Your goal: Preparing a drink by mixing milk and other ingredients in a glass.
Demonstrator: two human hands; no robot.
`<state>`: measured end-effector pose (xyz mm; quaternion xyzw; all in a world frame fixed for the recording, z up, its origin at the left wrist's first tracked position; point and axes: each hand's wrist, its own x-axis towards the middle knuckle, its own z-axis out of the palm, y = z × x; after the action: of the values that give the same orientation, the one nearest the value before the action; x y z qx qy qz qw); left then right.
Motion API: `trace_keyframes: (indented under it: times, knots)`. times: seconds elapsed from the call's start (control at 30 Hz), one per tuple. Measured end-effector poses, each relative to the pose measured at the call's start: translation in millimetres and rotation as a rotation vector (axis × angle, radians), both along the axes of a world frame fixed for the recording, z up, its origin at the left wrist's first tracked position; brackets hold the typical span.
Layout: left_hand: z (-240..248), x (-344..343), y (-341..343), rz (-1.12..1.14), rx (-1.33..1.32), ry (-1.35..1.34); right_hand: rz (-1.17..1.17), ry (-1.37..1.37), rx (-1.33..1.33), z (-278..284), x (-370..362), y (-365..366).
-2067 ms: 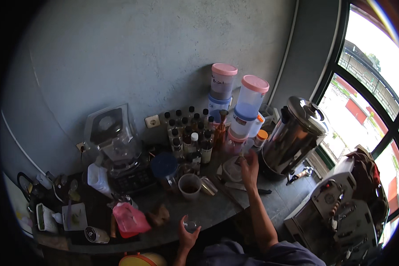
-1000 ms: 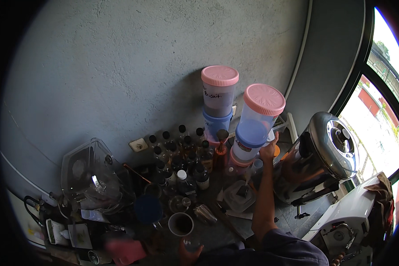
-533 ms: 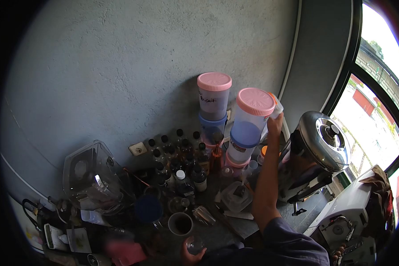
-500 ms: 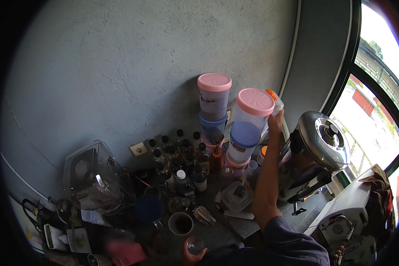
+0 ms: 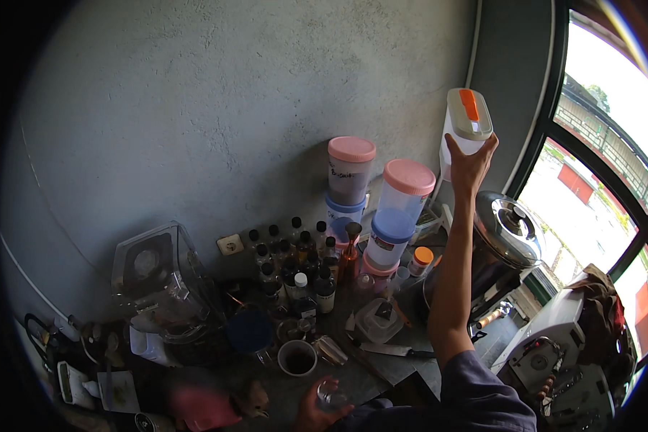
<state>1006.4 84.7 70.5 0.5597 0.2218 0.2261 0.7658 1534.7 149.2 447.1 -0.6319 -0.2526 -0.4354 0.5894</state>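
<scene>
High on the right, my right hand (image 5: 471, 162) grips a translucent white storage container (image 5: 469, 145) with a pale lid and an orange flap. It is held above the counter, between the stacked canisters and the metal urn. Low in the picture, my left hand (image 5: 313, 410) is wrapped around a small clear drinking glass (image 5: 333, 394). A light-coloured cup (image 5: 297, 358) with dark contents stands just beyond the glass. Stacked plastic canisters with a pink lid (image 5: 409, 177) are left of my right forearm. Behind them is another stack with a pink lid (image 5: 352, 149).
Dark-capped bottles (image 5: 304, 252) crowd the counter by the wall. A knife (image 5: 389, 350) lies near a clear plastic box (image 5: 379, 320). The large metal urn (image 5: 507, 227) stands right of my arm. A clear blender-like housing (image 5: 151, 270) is at left, a blue lid (image 5: 250, 330) nearer the middle.
My right hand has lifted the container up and slightly right, from behind the canisters into full view. The left hand with the glass has shifted slightly right in the picture. The view has tilted a little.
</scene>
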Motion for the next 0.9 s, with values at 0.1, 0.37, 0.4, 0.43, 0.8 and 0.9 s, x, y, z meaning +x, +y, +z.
trace_keyframes:
  times: [0.1, 0.37, 0.4, 0.43, 0.8, 0.9]
  knots:
    - [80, 14, 15, -0.008, 0.486, 0.059, 0.042, -0.075, -0.009, 1, -67, -27]
    - [227, 59, 28, -0.153, 0.505, -0.257, 0.096, -0.422, -0.108, -68, -222, -74]
    - [234, 61, 28, -0.169, 0.452, -0.274, 0.119, -0.407, -0.127, -82, -234, -77]
    - [240, 61, 28, -0.185, 0.401, -0.291, 0.157, -0.402, -0.134, -94, -242, -78]
    - [240, 36, 36, -0.324, 0.482, -0.351, 0.279, -0.357, 0.013, -177, -266, -74]
    - [238, 34, 42, -0.343, 0.523, -0.365, 0.282, -0.427, 0.029, -171, -261, -75]
